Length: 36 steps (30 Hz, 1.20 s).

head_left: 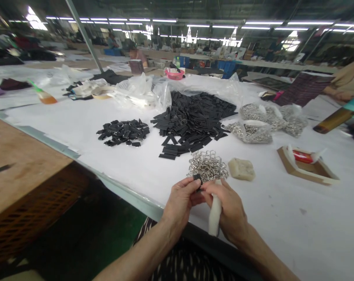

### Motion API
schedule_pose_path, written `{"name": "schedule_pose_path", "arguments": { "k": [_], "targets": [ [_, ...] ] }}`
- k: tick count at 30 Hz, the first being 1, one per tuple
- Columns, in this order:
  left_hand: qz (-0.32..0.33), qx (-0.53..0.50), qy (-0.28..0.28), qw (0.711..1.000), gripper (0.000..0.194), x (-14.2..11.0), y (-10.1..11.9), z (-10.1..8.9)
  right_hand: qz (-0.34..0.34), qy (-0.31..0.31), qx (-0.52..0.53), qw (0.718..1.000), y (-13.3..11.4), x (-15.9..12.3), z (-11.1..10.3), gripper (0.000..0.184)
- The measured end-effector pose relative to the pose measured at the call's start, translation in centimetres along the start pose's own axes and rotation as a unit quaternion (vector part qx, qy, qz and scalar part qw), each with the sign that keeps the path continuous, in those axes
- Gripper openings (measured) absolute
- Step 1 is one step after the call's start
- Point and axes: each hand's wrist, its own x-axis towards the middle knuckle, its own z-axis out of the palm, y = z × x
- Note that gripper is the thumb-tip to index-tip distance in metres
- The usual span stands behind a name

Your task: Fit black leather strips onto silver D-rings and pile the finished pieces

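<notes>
My left hand (178,199) is closed, with a small black strip (197,177) pinched between thumb and fingertips. My right hand (232,208) meets it from the other side, its fingers wrapped round a thick off-white rod (214,218) that points down towards my lap. Just beyond both hands lies a heap of silvery metal rings (207,164). To their right sits a yellowish block (241,169). Farther back spreads a large pile of flat black strips (194,113). A smaller pile of black strips fitted with metal rings (123,132) lies to the left.
Clear bags of metal rings (259,130) stand at the right. In front of them is a shallow cardboard tray (317,177) with a red-labelled item (302,156). Plastic bags (142,91) lie behind the piles. The table edge (130,195) runs diagonally at the left. Another person's arm (346,80) is far right.
</notes>
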Motion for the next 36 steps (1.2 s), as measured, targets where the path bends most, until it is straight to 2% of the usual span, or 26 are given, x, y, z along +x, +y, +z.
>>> {"name": "schedule_pose_path", "arguments": {
  "k": [4,6,8,14,24,31,36],
  "targets": [
    [0.044,0.005,-0.032,0.999,0.015,-0.4,-0.4,0.1,0.124,0.023,0.058,0.990,-0.8,0.3,0.1,0.003],
    [0.069,0.024,-0.052,0.996,0.013,-0.7,-0.6,-0.1,0.186,0.013,0.088,0.979,-1.2,0.5,0.1,0.004],
    [0.099,0.047,-0.073,0.991,0.019,-1.1,-0.7,-0.3,0.219,0.010,0.113,0.969,-1.5,0.7,0.0,0.006],
    [0.143,0.140,-0.113,0.973,0.021,-1.9,-0.4,-0.5,0.258,0.019,0.186,0.948,-1.9,1.3,-0.2,0.010],
    [0.151,0.190,-0.077,0.967,0.016,-1.5,-0.7,-1.1,0.257,0.014,0.215,0.942,-1.8,1.6,-0.2,0.014],
    [0.180,0.237,-0.033,0.954,0.013,-1.8,-0.5,-0.9,0.262,-0.005,0.247,0.933,-1.8,2.1,-0.3,0.015],
    [0.176,0.254,-0.034,0.950,0.014,-1.8,-0.1,-0.9,0.268,-0.018,0.249,0.930,-1.6,2.0,-0.4,0.015]
  ]
}}
